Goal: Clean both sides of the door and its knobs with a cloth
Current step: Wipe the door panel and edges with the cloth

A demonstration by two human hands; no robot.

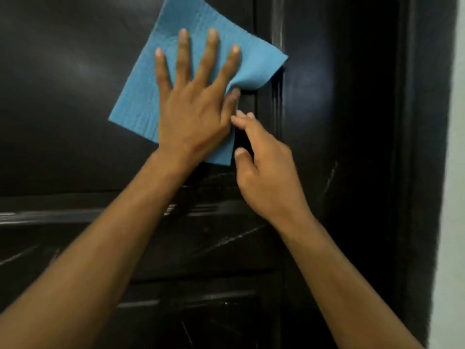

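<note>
1. Against the dark door (63, 96), a person's left hand (193, 114) presses a blue cloth (201, 28) flat to the upper panel, fingers (183, 54) straight and spread across the fabric.

2. Just beside it, the right hand (266, 167) reaches toward the cloth's lower right edge; its fingertips meet the left thumb near that edge, loosely bent. Whether it pinches the fabric cannot be told, as the contact is blurred.

3. One corner of the cloth lifts and folds away from the door near the vertical moulding (276, 34); the rest lies touching the panel.

4. Pale streaks (226, 240) and dusty smears show on the lower rails and panels, and along the stile to the right. These parts look not yet wiped, as far as can be judged.

5. The upper panel around the cloth looks smoother and glossier, which suggests wiping is under way there.

6. No knob is in view, so its condition cannot be told. The door's other side is hidden as well.

7. A pale wall (453, 197) borders the frame on the right.

8. Judged from this, the task is at an early stage: one face partly wiped, the lower sections, the knobs and the far side all left to do.
</note>
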